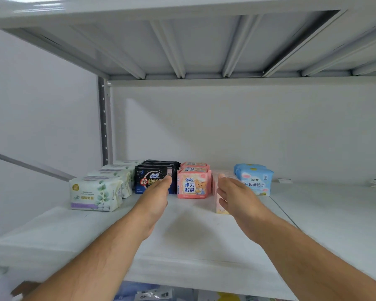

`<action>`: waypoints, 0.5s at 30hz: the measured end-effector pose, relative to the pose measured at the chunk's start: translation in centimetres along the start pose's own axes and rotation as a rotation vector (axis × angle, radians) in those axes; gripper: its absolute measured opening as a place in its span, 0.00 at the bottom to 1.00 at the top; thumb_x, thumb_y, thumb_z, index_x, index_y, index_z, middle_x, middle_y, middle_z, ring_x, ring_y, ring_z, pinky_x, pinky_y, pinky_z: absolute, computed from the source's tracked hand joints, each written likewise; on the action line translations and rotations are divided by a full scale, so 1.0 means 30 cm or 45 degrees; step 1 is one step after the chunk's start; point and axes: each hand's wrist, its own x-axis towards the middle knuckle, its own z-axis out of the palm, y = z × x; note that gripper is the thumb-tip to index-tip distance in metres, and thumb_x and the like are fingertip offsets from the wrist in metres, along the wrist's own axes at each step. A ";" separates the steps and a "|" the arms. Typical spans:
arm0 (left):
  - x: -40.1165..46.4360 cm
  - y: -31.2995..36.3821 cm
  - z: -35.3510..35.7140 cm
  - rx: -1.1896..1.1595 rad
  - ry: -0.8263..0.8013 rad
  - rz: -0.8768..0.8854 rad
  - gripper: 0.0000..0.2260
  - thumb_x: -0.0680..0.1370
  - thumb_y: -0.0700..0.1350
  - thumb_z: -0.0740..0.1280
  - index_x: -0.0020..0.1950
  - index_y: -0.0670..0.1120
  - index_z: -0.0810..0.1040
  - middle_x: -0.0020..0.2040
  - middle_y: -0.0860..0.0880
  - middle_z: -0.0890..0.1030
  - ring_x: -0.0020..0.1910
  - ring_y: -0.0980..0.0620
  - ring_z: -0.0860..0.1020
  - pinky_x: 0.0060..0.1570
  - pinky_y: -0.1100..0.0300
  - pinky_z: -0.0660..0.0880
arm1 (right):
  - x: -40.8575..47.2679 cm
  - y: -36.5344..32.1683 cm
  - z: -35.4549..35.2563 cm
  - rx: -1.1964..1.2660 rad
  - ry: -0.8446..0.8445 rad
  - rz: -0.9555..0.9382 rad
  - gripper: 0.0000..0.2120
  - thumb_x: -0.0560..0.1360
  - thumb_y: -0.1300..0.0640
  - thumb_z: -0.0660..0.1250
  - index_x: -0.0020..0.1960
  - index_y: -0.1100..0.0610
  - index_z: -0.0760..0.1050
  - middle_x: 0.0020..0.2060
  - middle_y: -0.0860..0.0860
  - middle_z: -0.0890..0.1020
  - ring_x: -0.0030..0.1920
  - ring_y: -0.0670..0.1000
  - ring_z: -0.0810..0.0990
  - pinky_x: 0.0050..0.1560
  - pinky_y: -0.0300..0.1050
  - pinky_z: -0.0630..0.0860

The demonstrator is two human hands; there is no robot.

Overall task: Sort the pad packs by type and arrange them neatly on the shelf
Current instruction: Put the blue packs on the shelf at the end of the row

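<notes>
pad packs [193,185] upright, rowed by colour

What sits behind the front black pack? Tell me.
Behind the front black pack, the top edges of more black packs show in a row running back toward the wall. Their fronts are covered, so their number is unclear. The left hand hides part of the front pack's face.

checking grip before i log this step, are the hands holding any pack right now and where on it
Nothing is gripped. The left hand reaches flat toward the black pack; the right hand lies with straight fingers along the side of the pale pink pack, touching or nearly so.
</notes>
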 end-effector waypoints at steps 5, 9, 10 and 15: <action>0.038 0.054 0.050 0.085 0.042 -0.033 0.25 0.81 0.61 0.58 0.76 0.51 0.66 0.72 0.54 0.70 0.71 0.53 0.67 0.74 0.47 0.62 | 0.075 -0.051 -0.068 -0.019 -0.018 0.008 0.13 0.80 0.43 0.59 0.45 0.46 0.78 0.44 0.41 0.82 0.54 0.48 0.79 0.68 0.57 0.73; 0.105 0.068 0.051 0.119 0.006 -0.049 0.24 0.82 0.61 0.55 0.74 0.51 0.68 0.66 0.57 0.73 0.68 0.55 0.69 0.74 0.48 0.61 | 0.130 -0.090 -0.075 -0.052 -0.021 0.029 0.18 0.72 0.33 0.59 0.45 0.47 0.74 0.52 0.47 0.80 0.61 0.52 0.77 0.69 0.59 0.70; 0.129 0.064 0.048 0.132 -0.010 -0.051 0.25 0.81 0.62 0.55 0.74 0.52 0.68 0.69 0.57 0.72 0.69 0.55 0.69 0.74 0.47 0.61 | 0.147 -0.096 -0.072 -0.069 -0.015 0.042 0.21 0.70 0.31 0.59 0.46 0.48 0.73 0.57 0.51 0.80 0.63 0.55 0.77 0.69 0.60 0.70; 0.259 0.036 0.026 0.117 -0.060 -0.054 0.16 0.81 0.62 0.55 0.56 0.56 0.78 0.54 0.59 0.80 0.55 0.59 0.76 0.71 0.49 0.65 | 0.241 -0.130 -0.050 0.052 0.028 0.143 0.23 0.79 0.37 0.61 0.58 0.57 0.76 0.70 0.58 0.73 0.71 0.59 0.73 0.72 0.56 0.69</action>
